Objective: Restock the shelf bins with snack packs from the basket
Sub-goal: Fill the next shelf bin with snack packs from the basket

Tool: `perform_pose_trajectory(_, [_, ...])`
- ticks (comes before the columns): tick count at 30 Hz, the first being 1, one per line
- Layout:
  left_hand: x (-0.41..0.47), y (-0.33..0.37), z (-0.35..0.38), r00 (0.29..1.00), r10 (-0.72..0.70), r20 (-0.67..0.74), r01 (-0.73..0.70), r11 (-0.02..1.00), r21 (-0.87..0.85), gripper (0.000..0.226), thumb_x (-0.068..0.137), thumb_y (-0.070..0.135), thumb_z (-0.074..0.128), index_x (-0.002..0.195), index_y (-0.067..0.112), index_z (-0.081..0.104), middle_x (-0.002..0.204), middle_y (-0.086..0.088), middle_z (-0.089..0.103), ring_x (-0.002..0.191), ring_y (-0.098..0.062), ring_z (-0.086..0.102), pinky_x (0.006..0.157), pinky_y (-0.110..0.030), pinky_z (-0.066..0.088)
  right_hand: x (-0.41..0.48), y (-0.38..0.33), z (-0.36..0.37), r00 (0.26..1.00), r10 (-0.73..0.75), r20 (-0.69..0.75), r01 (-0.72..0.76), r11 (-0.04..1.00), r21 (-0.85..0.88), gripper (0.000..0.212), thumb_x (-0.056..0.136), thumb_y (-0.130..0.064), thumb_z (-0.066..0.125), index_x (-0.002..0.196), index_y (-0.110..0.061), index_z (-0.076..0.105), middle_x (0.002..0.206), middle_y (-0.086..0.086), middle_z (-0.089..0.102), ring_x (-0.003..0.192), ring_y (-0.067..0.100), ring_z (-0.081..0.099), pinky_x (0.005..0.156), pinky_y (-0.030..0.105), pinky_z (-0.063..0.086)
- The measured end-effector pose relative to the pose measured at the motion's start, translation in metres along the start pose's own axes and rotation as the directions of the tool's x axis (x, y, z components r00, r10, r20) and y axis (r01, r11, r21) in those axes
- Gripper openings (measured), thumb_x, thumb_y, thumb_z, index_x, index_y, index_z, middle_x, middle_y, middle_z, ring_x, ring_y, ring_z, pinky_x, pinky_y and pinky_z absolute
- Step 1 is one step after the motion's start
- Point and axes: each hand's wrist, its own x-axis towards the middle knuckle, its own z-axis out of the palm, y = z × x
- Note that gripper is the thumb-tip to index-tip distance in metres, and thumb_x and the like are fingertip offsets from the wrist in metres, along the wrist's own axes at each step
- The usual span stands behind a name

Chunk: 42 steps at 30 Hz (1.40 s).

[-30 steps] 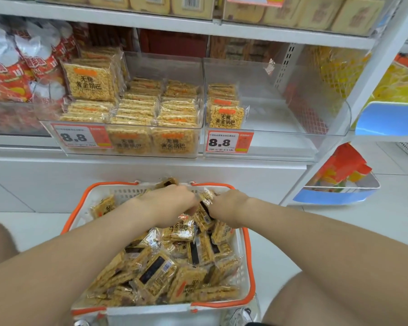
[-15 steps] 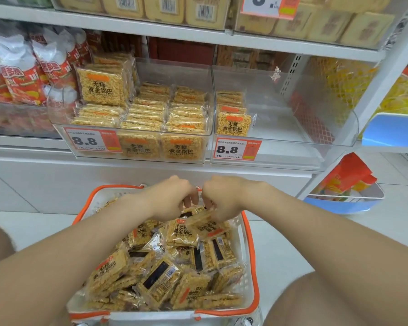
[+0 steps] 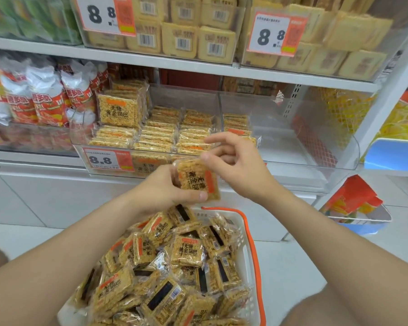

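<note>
A white basket with an orange rim [image 3: 252,243] sits low in front of me, heaped with several yellow snack packs [image 3: 186,252]. My left hand [image 3: 160,191] grips one snack pack [image 3: 194,181] from below, holding it up in front of the shelf edge. My right hand [image 3: 240,168] is beside it, thumb touching the pack's top corner, fingers loosely spread. Behind them, the left clear shelf bin [image 3: 186,95] is stacked with the same packs. The right clear bin [image 3: 292,142] holds only a few packs [image 3: 236,122] at its left side.
Price tags reading 8.8 [image 3: 104,160] hang on the bin fronts. Red and white bags [image 3: 45,100] fill the shelf to the left. An upper shelf [image 3: 179,60] carries pale yellow packs. Blue-edged bins [image 3: 391,156] stand at the right, over white floor tiles.
Both hands have risen out of the basket toward the shelf bins. The left hand now holds one pack upright. The right hand's fingers have loosened.
</note>
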Motion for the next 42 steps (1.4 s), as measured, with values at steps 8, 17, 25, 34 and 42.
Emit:
perform_pose_trajectory(8, [0.004, 0.012, 0.005, 0.986, -0.024, -0.165, -0.046, 0.913, -0.406, 0.043, 0.090, 0.023, 0.078, 0.130, 0.011, 0.068, 0.118, -0.010, 0.078, 0.107, -0.026, 0.074, 0.091, -0.040, 0.058, 0.008, 0.006, -0.002, 0.999, -0.010, -0.047, 0.005, 0.996, -0.093, 0.019, 0.098, -0.017, 0.064, 0.108, -0.018, 0.080, 0.089, -0.001, 0.079, 0.081, 0.022, 0.076, 0.072, 0.050, 0.064])
perform_pose_trajectory(17, [0.011, 0.013, 0.002, 0.956, -0.039, -0.291, -0.088, 0.909, -0.408, 0.035, 0.097, 0.009, 0.072, 0.129, 0.022, 0.065, 0.117, -0.009, 0.078, 0.101, -0.026, 0.075, 0.095, -0.045, 0.060, 0.006, 0.003, -0.012, 0.995, -0.046, -0.087, 0.024, 0.970, -0.240, 0.025, 0.105, -0.026, 0.057, 0.119, -0.025, 0.078, 0.096, -0.010, 0.077, 0.087, 0.014, 0.071, 0.079, 0.040, 0.060])
perform_pose_trajectory(25, [0.018, 0.022, 0.017, 0.879, 0.347, -0.328, -0.276, 0.930, 0.243, 0.027, 0.106, 0.022, 0.062, 0.132, 0.023, 0.067, 0.109, 0.009, 0.078, 0.100, -0.007, 0.073, 0.088, -0.029, 0.060, 0.025, 0.011, -0.051, 0.964, -0.097, -0.248, 0.024, 0.959, -0.282, 0.019, 0.107, -0.022, 0.056, 0.115, -0.023, 0.073, 0.104, -0.012, 0.074, 0.097, 0.004, 0.068, 0.082, 0.030, 0.057])
perform_pose_trajectory(34, [0.041, 0.002, 0.034, 0.865, 0.501, 0.038, -0.240, 0.345, 0.908, 0.068, 0.099, 0.024, 0.058, 0.161, 0.034, 0.032, 0.164, -0.001, 0.026, 0.146, -0.025, 0.032, 0.119, -0.049, 0.027, 0.051, 0.045, -0.086, 0.888, 0.165, -0.430, -0.300, 0.916, -0.268, 0.016, 0.106, -0.024, 0.058, 0.118, -0.029, 0.067, 0.100, -0.009, 0.069, 0.084, 0.008, 0.064, 0.072, 0.034, 0.053])
perform_pose_trajectory(42, [0.060, -0.004, 0.043, 0.883, 0.470, 0.012, -0.127, 0.213, 0.969, 0.068, 0.096, 0.030, 0.055, 0.159, 0.037, 0.029, 0.141, -0.001, 0.043, 0.123, -0.029, 0.038, 0.101, -0.048, 0.034, 0.075, 0.056, -0.081, 0.905, 0.355, -0.235, -0.425, 0.736, -0.527, 0.025, 0.083, -0.030, 0.088, 0.101, -0.015, 0.077, 0.099, -0.001, 0.067, 0.099, 0.017, 0.063, 0.078, 0.028, 0.047])
